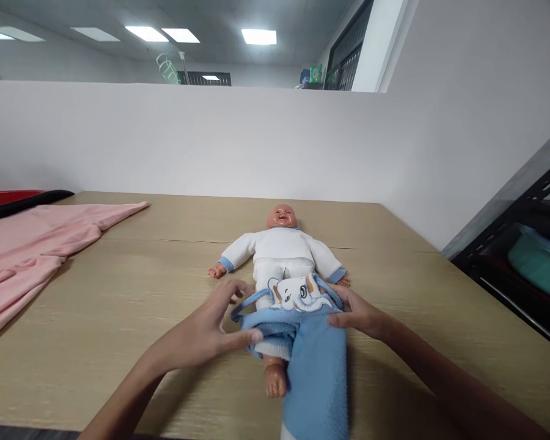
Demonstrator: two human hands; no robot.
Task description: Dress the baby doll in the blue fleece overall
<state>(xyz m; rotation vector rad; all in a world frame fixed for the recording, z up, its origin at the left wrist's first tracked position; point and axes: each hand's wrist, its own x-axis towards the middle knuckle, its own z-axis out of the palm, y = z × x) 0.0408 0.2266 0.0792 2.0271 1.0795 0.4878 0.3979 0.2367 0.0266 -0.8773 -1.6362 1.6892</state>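
Note:
A baby doll in a white top and white trousers lies on its back on the wooden table, head away from me. Blue overalls with a white elephant bib are drawn up over its legs to about the waist. My left hand pinches the left side of the blue overalls by a thin strap loop. My right hand grips the right side of the overalls at the doll's hip. One bare doll foot sticks out below.
A pink garment lies spread on the table's left side, with a red and black item behind it. A white partition wall stands at the back. A black metal shelf with a teal object stands to the right.

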